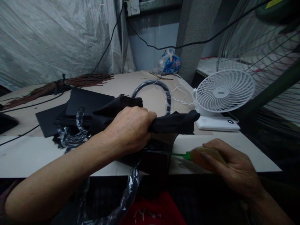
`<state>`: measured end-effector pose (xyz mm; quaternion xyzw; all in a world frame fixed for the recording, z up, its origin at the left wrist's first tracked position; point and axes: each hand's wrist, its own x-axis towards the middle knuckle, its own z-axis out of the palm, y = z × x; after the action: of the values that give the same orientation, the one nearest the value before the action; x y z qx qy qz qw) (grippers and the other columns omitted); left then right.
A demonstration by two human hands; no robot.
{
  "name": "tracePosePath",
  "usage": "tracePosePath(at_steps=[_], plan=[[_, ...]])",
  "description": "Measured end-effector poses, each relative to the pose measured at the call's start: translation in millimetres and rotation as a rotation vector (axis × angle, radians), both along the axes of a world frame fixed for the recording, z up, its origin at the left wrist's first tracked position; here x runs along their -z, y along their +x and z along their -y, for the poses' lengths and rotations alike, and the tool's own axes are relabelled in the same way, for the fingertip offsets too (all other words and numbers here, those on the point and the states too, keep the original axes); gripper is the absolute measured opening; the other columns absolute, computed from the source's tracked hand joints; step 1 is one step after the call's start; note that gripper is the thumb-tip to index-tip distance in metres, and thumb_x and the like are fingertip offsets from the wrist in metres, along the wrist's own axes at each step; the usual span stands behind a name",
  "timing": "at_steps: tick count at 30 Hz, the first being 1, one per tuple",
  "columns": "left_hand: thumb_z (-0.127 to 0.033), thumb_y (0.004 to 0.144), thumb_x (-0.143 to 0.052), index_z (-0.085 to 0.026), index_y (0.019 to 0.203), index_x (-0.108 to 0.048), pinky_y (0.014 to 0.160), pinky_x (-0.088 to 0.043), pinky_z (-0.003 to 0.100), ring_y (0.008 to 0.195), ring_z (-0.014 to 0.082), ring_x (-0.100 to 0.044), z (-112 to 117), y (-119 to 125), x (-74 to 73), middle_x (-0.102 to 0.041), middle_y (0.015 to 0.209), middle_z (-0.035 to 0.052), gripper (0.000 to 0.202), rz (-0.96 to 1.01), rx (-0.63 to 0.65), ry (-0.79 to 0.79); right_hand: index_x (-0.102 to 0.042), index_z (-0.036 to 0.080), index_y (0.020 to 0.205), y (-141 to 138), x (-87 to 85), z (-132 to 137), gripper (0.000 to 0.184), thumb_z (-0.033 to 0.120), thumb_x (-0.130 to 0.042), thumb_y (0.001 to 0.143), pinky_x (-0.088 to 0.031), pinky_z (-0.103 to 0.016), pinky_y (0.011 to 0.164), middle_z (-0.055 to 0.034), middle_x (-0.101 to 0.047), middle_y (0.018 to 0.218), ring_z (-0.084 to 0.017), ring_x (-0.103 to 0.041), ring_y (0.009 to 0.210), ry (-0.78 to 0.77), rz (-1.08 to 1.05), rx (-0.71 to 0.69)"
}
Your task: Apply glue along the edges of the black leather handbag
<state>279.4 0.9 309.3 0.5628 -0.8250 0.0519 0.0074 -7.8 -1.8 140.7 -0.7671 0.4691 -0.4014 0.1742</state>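
Observation:
My left hand [133, 126] is closed round bunched black fabric that rises from a dark handbag [154, 156] at the table's front edge. One clear-wrapped handle [126, 200] of the bag hangs toward my lap, and another wrapped handle [167, 93] arches up behind. In my right hand [234, 165] is an amber squeeze bottle [203, 156], tilted on its side. Its thin green nozzle [185, 155] points left at the bag's right side; whether the tip touches cannot be made out.
Black bag pieces [86, 103] with wrapped handles lie stacked on the left. A white fan [222, 93] stands on the right. Behind are a bundle of brown cords [61, 84] and a plastic bag [171, 62]. A black cable [161, 48] hangs across the back.

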Motion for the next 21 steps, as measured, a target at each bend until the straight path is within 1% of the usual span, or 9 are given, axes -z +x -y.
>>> tracePosePath(at_steps=[3,6,8,10,12,15,17,21], plan=[[-0.019,0.079,-0.055,-0.022,0.084,-0.069,0.062,-0.038,0.034,0.078,0.0239,-0.069,0.4,-0.4,-0.3,-0.073,0.084,0.0039,0.015,0.003,-0.015,0.002,-0.067,0.030,0.094,-0.2,-1.0,1.2,0.017,0.047,-0.064,0.093,-0.049,-0.030,0.068,0.0039,-0.067,0.087,-0.015,-0.063,0.077,-0.026,0.018,0.037],[-0.019,0.079,-0.056,-0.022,0.083,-0.068,0.062,-0.037,0.033,0.077,0.0232,-0.069,0.4,-0.5,-0.9,-0.073,0.084,0.0036,0.013,0.004,-0.014,0.002,-0.068,0.029,0.091,-0.8,-2.2,1.3,0.020,0.049,-0.064,0.093,-0.050,-0.030,0.067,0.0040,-0.067,0.085,-0.014,-0.063,0.076,0.041,0.040,-0.005],[-0.020,0.079,-0.056,-0.022,0.084,-0.068,0.061,-0.037,0.033,0.077,0.0233,-0.068,0.4,-0.1,-1.0,-0.073,0.084,0.0035,0.013,-0.003,-0.004,0.005,-0.067,0.029,0.093,-1.4,-2.6,-0.4,0.020,0.049,-0.063,0.093,-0.051,-0.029,0.067,0.0042,-0.068,0.087,-0.014,-0.065,0.077,0.068,0.055,-0.021],[-0.021,0.081,-0.056,-0.023,0.084,-0.068,0.061,-0.037,0.033,0.076,0.0234,-0.068,0.3,0.4,-1.1,-0.072,0.084,0.0036,0.012,-0.010,-0.004,0.010,-0.066,0.029,0.097,-1.1,-3.3,-3.6,0.017,0.046,-0.064,0.093,-0.052,-0.028,0.069,0.0036,-0.069,0.091,-0.014,-0.066,0.080,0.019,0.051,-0.008],[-0.022,0.081,-0.057,-0.023,0.084,-0.068,0.061,-0.037,0.034,0.077,0.0238,-0.068,0.0,0.7,-1.2,-0.073,0.084,0.0038,0.012,-0.011,-0.006,0.013,-0.065,0.029,0.099,0.5,-4.8,-7.7,0.015,0.042,-0.064,0.093,-0.053,-0.028,0.067,0.0025,-0.069,0.090,-0.015,-0.066,0.079,-0.060,0.012,-0.003],[-0.022,0.081,-0.056,-0.023,0.085,-0.069,0.061,-0.037,0.034,0.078,0.0244,-0.068,-1.2,0.4,-1.5,-0.073,0.085,0.0037,0.014,-0.011,-0.008,0.011,-0.065,0.028,0.094,3.2,-8.7,-13.5,0.012,0.039,-0.061,0.094,-0.051,-0.027,0.058,0.0021,-0.066,0.081,-0.014,-0.064,0.069,-0.094,-0.076,-0.076],[-0.023,0.082,-0.056,-0.023,0.085,-0.070,0.061,-0.038,0.034,0.077,0.0239,-0.068,-2.2,-0.1,-1.6,-0.073,0.084,0.0038,0.014,-0.012,-0.012,0.015,-0.064,0.028,0.094,3.9,-10.3,-15.7,0.010,0.037,-0.060,0.095,-0.050,-0.026,0.056,0.0024,-0.066,0.080,-0.014,-0.064,0.068,-0.098,-0.100,-0.115],[-0.023,0.083,-0.057,-0.022,0.086,-0.070,0.060,-0.038,0.033,0.076,0.0222,-0.067,-3.6,-1.2,-1.7,-0.073,0.084,0.0044,0.014,0.010,-0.024,0.019,-0.063,0.029,0.100,3.2,-8.8,-15.0,0.012,0.038,-0.061,0.095,-0.053,-0.028,0.062,0.0013,-0.067,0.087,-0.015,-0.065,0.073,-0.145,-0.079,-0.043]])
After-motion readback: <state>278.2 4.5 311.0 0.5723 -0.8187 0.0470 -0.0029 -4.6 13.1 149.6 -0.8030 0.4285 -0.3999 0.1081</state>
